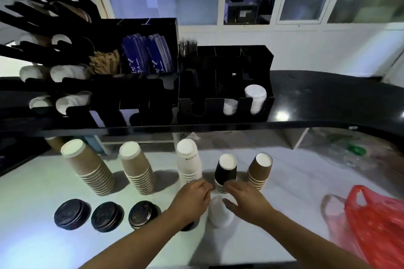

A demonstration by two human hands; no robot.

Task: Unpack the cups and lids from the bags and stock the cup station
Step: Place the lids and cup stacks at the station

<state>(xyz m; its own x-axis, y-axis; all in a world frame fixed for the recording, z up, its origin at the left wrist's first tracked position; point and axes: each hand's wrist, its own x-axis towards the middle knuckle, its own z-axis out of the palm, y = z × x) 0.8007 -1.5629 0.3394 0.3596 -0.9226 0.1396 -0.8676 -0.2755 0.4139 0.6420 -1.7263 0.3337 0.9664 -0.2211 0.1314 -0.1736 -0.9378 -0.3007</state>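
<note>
Upside-down cup stacks stand in a row on the white counter [284,181]: two tall brown stacks [87,166] [137,168], a white stack [189,159], a black stack [226,170] and a short brown stack [260,170]. In front lie three piles of black lids [72,214] [107,216] [143,214] and a pile of white lids [218,214]. My left hand [192,199] and my right hand [244,201] hover on either side of the white lids, holding nothing. The right fingertips reach the foot of the black stack. A fourth black lid pile [188,226] is mostly hidden under my left wrist.
On the black shelf above stand a black lid organizer [225,111] holding white lids [255,96], a rack of sideways cups [65,72], blue packets [148,54] and brown sticks [105,63]. A red plastic bag [376,225] lies at the right; crumpled clear bags [349,153] lie behind it.
</note>
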